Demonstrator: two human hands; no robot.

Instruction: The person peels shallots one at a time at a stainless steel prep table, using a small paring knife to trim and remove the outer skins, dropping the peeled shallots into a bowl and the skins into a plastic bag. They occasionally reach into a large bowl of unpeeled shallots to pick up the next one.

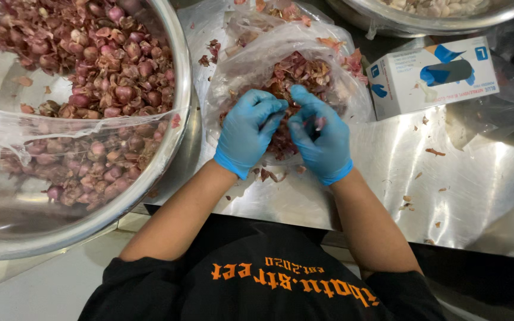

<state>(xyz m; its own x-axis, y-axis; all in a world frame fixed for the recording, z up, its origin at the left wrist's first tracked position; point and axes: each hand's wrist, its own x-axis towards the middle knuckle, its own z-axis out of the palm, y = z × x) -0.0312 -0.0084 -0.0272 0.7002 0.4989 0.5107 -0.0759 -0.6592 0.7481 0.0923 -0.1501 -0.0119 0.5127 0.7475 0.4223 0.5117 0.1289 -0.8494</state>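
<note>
Centre of frame: my left hand and right hand, both in blue gloves, meet fingertip to fingertip, pinched together on a small shallot that is mostly hidden between them. They work above a clear plastic bag of reddish peelings, just above centre. Left of frame: a large steel bowl heaped with unpeeled shallots, a plastic sheet draped across it. Upper right: a white and blue glove box and the rim of a second steel bowl. The surface is a bright stainless steel table, flecked with skin scraps.
</note>
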